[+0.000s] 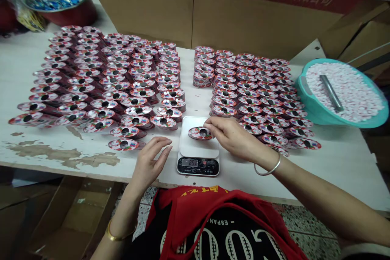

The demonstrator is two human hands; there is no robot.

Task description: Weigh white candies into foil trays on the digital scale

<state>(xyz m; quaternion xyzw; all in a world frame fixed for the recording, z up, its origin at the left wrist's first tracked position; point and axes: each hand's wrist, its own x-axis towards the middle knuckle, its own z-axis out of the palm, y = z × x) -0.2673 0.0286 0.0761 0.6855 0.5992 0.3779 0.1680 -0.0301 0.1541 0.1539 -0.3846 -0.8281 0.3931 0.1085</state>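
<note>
A white kitchen scale [199, 152] with a dark lit display stands on the table in front of me. On its plate is a small oval container [199, 133], red and white with a dark round hole in its top. My right hand [227, 136], wearing a silver bangle, has thumb and fingers closed on this container's right end. To the left of the scale, my left hand [152, 160] hovers with fingers apart and bent, holding nothing. Oval containers of the same kind stand in rows left [102, 113] and right [250, 118] of the scale.
A turquoise basin [310, 107] at the right holds many small white wrapped pieces, with a metal tube [331, 93] on top. A metal bowl [82, 10] with blue pieces stands at the back left. Large cardboard boxes [146, 4] line the table's [195, 99] back.
</note>
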